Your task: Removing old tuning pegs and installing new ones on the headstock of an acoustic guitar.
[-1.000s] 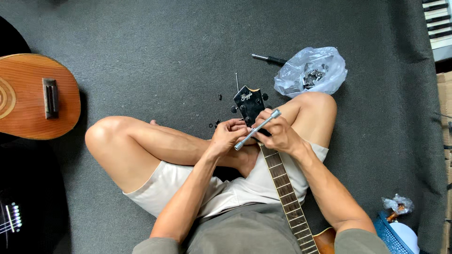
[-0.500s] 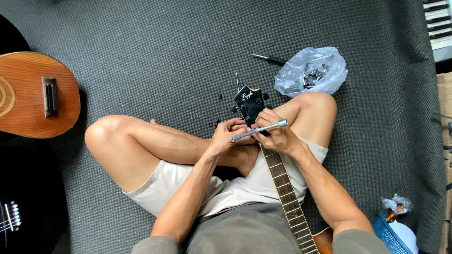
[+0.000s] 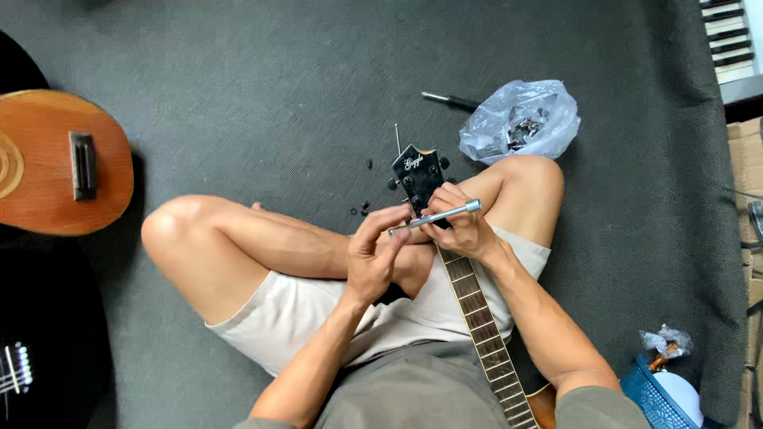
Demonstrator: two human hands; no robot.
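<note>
The guitar (image 3: 469, 310) lies across the lap so its black head (image 3: 419, 176) is close. The left hand (image 3: 372, 254) and right hand (image 3: 461, 229) both pinch a thin metal rod (image 3: 435, 217), keeping it steady above the neck

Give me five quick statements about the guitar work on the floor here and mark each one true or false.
1. Both hands, left hand and right hand, hold a slim silver tool at the guitar's black headstock. True.
2. The clear plastic bag lies on the person's lap. False: it lies on the grey carpet beyond the right knee.
3. A brown guitar body lies at the left edge. True.
4. The guitar neck runs across the person's left thigh. False: it runs up along the right side of the lap.
5. A black-handled screwdriver lies beside the bag. True.
</note>
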